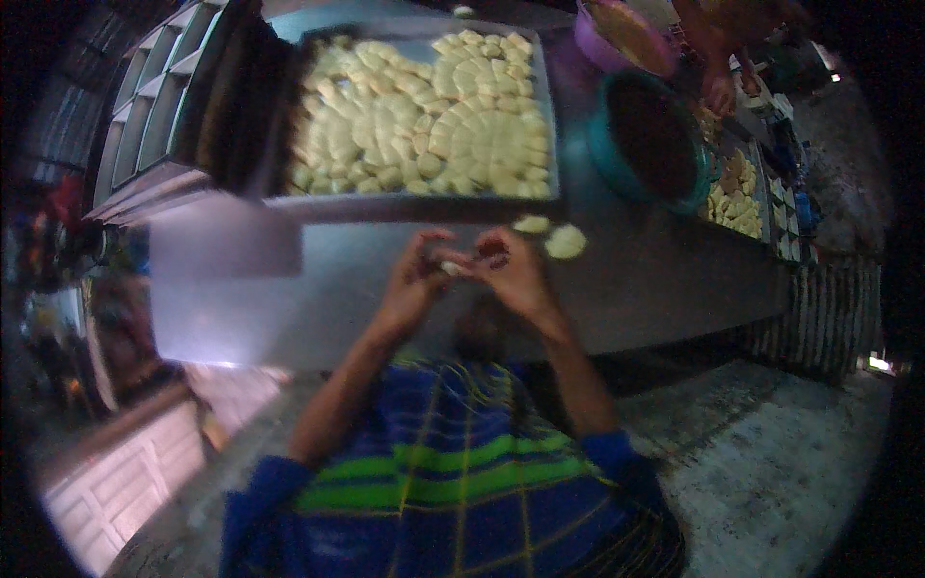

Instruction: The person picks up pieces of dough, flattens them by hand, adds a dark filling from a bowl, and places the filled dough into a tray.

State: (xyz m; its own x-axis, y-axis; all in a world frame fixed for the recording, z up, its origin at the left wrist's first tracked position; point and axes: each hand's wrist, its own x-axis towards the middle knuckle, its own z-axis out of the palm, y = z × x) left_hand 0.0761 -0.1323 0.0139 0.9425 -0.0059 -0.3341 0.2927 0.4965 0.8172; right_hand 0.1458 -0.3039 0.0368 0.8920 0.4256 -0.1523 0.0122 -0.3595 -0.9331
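Observation:
My left hand [412, 277] and my right hand [518, 279] meet over the near part of the metal table [356, 318]. Both are closed, fingertips together, around a small pale piece of dough [451, 269]. Most of the dough is hidden by the fingers, and the picture is a little blurred there. A dark reddish spot shows inside my right hand's curled fingers; I cannot tell what it is. Just right of that hand lie two flat dough rounds, a larger one [566, 242] and a smaller one [531, 223]. Beyond my hands sits a large tray [553, 144] packed with shaped dough pieces [482, 135].
A teal basin [605, 144] with dark contents stands right of the tray, a purple basin [665, 58] behind it. At far right, another person's hand [718, 93] is near a second batch of dough pieces [737, 197]. A compartmented metal frame [159, 106] stands at left.

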